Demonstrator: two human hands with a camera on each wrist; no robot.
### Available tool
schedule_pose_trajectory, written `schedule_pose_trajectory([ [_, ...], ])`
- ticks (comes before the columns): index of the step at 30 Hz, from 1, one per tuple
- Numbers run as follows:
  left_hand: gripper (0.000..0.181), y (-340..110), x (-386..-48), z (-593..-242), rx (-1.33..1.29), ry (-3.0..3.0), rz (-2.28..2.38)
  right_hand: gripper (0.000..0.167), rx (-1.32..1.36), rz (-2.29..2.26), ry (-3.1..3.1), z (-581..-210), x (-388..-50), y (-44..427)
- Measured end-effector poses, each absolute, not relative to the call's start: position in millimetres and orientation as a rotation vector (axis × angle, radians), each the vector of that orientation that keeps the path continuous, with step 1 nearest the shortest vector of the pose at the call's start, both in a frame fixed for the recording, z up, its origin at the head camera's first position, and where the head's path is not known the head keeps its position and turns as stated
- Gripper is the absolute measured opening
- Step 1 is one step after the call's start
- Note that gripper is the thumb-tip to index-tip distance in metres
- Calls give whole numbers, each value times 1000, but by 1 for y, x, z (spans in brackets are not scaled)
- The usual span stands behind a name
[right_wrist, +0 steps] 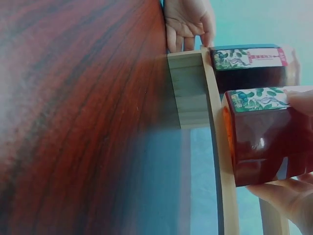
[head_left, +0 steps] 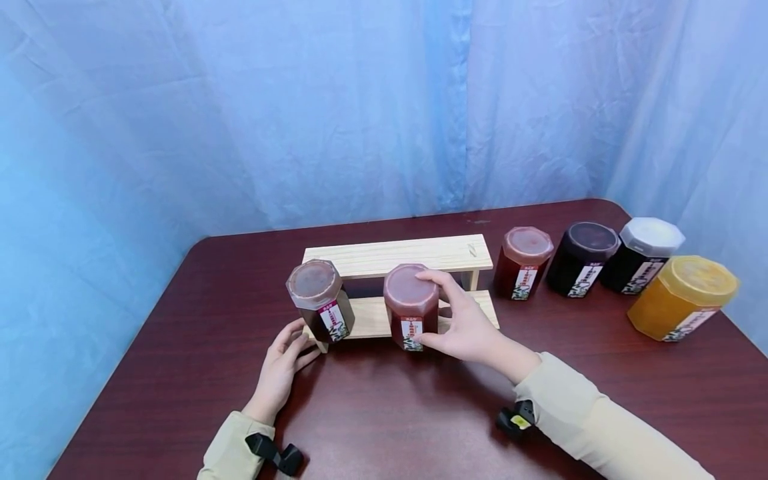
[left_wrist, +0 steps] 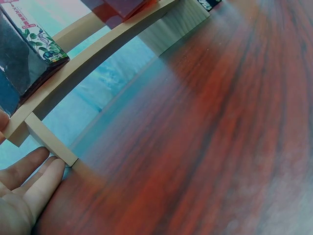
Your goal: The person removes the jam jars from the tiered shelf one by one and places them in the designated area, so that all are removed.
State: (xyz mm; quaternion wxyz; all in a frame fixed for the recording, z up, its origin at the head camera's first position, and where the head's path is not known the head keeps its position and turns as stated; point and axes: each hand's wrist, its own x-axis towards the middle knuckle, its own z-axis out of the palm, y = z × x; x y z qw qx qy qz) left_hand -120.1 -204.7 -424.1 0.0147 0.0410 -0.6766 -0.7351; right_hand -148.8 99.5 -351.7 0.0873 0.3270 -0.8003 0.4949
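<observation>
My right hand [head_left: 465,327] grips a red jar [head_left: 411,307] with a pinkish lid, thumb on the label side and fingers round the far side. This jar is upright at the lower board of a two-tier wooden rack [head_left: 396,257]; whether its base rests on the board I cannot tell. On the left end of the lower board stands a dark jar [head_left: 321,300] with a translucent brownish lid. My left hand [head_left: 282,367] touches that end of the rack, its extended fingers [left_wrist: 41,188] beside the short wooden leg [left_wrist: 51,139] in the left wrist view.
Right of the rack stand a red jar [head_left: 523,263], a dark jar with a dark lid [head_left: 582,260], a dark jar with a white lid [head_left: 642,257] and a yellow jar [head_left: 684,300]. Blue-white curtains [head_left: 336,113] hang behind the dark red table [head_left: 396,413].
</observation>
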Motion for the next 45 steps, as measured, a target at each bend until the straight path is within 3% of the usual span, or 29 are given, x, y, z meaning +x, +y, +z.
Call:
schedule_pose_trajectory([
  [26, 29, -204, -121, -422, 116, -2120, -2272, 86, 840, 1380, -2377, -340, -135, 140],
  [34, 28, -206, -120, -426, 117, -2128, -2253, 87, 834, 1576, -2312, -337, -128, 160],
  [45, 32, -204, -119, -422, 125, -2133, -2267, 93, 720, 1276, -2372, -335, -121, 198],
])
